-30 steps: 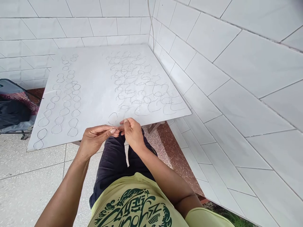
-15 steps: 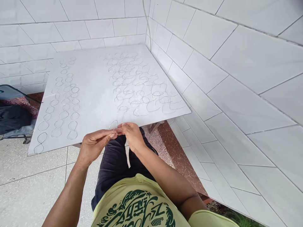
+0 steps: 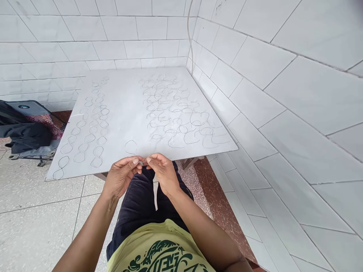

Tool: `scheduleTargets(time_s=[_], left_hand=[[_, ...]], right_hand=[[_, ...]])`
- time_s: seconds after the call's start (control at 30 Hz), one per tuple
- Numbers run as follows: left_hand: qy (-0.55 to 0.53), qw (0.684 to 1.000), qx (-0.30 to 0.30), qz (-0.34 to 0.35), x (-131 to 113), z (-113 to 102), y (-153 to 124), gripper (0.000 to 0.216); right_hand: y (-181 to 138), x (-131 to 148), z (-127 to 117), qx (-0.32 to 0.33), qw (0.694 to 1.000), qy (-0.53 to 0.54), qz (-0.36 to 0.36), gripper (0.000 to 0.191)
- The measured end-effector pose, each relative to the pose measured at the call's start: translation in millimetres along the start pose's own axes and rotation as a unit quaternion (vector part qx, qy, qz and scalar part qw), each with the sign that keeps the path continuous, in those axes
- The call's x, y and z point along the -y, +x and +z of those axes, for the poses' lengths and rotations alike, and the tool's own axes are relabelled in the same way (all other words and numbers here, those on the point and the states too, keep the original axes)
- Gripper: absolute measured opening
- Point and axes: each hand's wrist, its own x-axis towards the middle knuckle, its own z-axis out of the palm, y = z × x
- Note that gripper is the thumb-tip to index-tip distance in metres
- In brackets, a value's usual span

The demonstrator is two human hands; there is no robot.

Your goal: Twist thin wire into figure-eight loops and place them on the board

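At the near edge of a white board [image 3: 121,117], my left hand [image 3: 121,173] and my right hand [image 3: 165,172] meet with fingertips almost touching. Both pinch a thin wire [image 3: 131,141], one round loop of which stands up beyond my left fingers, over the board. The part of the wire between the fingertips is mostly hidden. To the left on the board lie columns of figure-eight wire loops [image 3: 98,156]. On the right side many curved, open wire pieces [image 3: 195,125] lie spread out and overlapping.
White tiled walls [image 3: 283,87] close in behind and to the right of the board. A folding chair [image 3: 28,107] with dark cloth [image 3: 28,136] on it stands at the left. A pale cord [image 3: 189,34] hangs in the wall corner.
The view has shifted, so the board sits lower and further right. Both hands have drawn together at the fingertips, and the wire loop now shows rounder above my left hand.
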Motion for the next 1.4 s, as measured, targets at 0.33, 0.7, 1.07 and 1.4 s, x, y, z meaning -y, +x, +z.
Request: scheduleTargets(time_s=[0.33, 0.7, 1.07, 1.4], left_hand=[[0.071, 0.994, -0.066, 0.046, -3, -4, -7, 0.021], [0.097, 0.985, -0.097, 0.104, 0, -4, -5, 0.033], [0.134, 0.980, -0.120, 0.085, 2, 2, -12, 0.029], [0.227, 0.967, -0.096, 0.062, -13, -8, -13, 0.024]], right_hand=[[-7, -9, 0, -0.051, 0.999, -0.014, 0.009, 0.018], [-17, -16, -7, 0.014, 0.999, 0.016, 0.034, 0.021], [-17, -22, -1, 0.168, 0.971, 0.137, 0.104, 0.027], [-17, -21, -9, 0.122, 0.965, 0.196, 0.121, 0.023]])
